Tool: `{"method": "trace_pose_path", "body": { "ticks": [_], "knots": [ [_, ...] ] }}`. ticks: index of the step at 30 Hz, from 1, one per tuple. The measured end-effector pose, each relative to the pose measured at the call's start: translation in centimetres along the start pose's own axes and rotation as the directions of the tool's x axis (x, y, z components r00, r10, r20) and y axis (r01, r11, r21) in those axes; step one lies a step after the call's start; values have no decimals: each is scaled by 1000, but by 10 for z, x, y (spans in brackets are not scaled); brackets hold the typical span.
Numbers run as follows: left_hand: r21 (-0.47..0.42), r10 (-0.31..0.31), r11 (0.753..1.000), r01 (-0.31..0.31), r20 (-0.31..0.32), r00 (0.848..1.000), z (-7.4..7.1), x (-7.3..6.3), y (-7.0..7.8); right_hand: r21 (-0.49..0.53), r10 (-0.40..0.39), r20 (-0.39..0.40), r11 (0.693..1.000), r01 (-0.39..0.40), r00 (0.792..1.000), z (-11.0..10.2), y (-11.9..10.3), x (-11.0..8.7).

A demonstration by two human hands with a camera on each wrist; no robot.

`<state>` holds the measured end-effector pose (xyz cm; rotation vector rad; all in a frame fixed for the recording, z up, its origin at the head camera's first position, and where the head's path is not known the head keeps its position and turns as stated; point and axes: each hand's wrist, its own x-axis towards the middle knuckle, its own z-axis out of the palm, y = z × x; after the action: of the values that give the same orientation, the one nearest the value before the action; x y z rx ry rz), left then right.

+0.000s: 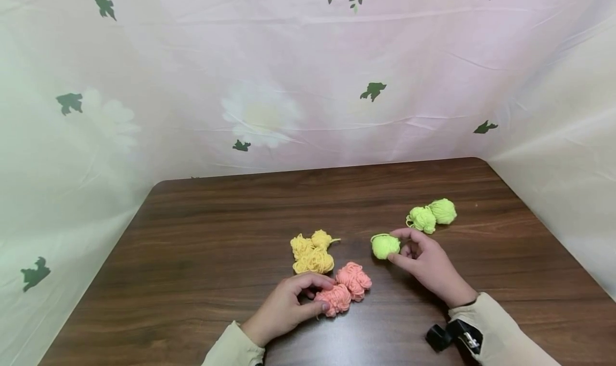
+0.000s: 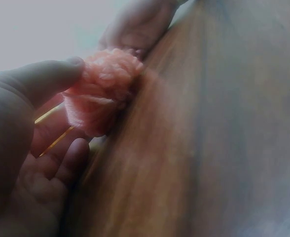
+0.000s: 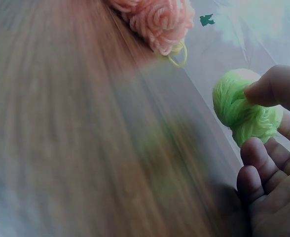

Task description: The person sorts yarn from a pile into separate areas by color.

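Note:
My left hand (image 1: 291, 302) pinches a pink yarn ball (image 1: 338, 300) between thumb and fingers. A second pink yarn ball (image 1: 354, 279) touches it on the far right side. In the left wrist view the thumb lies against the pink yarn (image 2: 103, 84). To the right, my right hand (image 1: 428, 262) grips a light green yarn ball (image 1: 385, 246) by its right side. The right wrist view shows the thumb on the green yarn (image 3: 238, 106) and the fingers around its other side; the ball looks slightly off the table there.
Three yellow yarn balls (image 1: 314, 261) lie clustered behind my left hand. Two more light green yarn balls (image 1: 422, 219) sit together beyond my right hand. The brown wooden table (image 1: 216, 216) ends at a patterned cloth backdrop (image 1: 298, 77). A black device (image 1: 452, 335) is strapped at the right wrist.

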<state>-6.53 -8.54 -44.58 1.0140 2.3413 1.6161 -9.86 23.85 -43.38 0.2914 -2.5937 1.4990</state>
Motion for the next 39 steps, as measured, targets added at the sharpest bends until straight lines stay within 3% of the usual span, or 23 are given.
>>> {"method": "trace_pose_path", "body": {
  "ticks": [39],
  "knots": [
    [4, -19, 1000, 19, 7, 1000, 0, 0, 0, -49, 51, -96, 997, -56, 994, -30, 12, -4]
  ]
}}
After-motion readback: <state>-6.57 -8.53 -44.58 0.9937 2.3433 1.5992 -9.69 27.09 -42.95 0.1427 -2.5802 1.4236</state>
